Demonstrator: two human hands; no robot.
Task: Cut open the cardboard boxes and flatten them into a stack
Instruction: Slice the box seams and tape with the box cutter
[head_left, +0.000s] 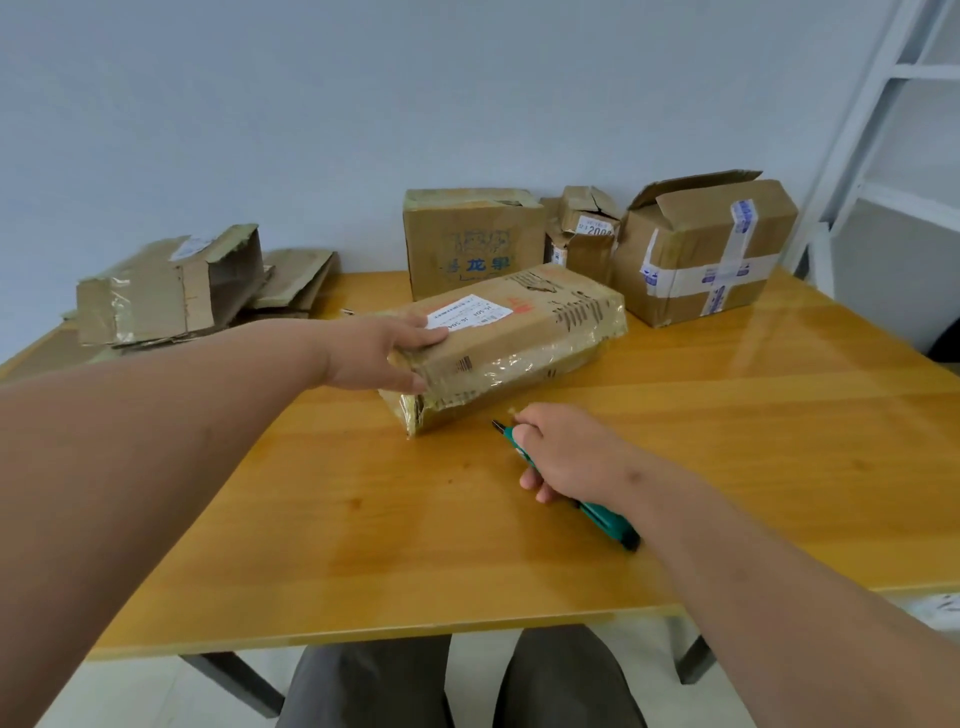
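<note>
Left hand (382, 353) grips the box (511, 338) end so it won't slide; right hand (563, 449) beside it clutches the cutter (597, 512), blade aimed at the tape.

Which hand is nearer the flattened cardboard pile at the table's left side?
Left. The left hand grips the taped box just right of the flattened cardboard pile; the right hand holds the green utility knife farther right.

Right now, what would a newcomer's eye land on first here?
The long tape-wrapped cardboard box at the centre of the yellow wooden table, gripped at its near end by the left hand. Just in front, the right hand holds a green utility knife.
</note>
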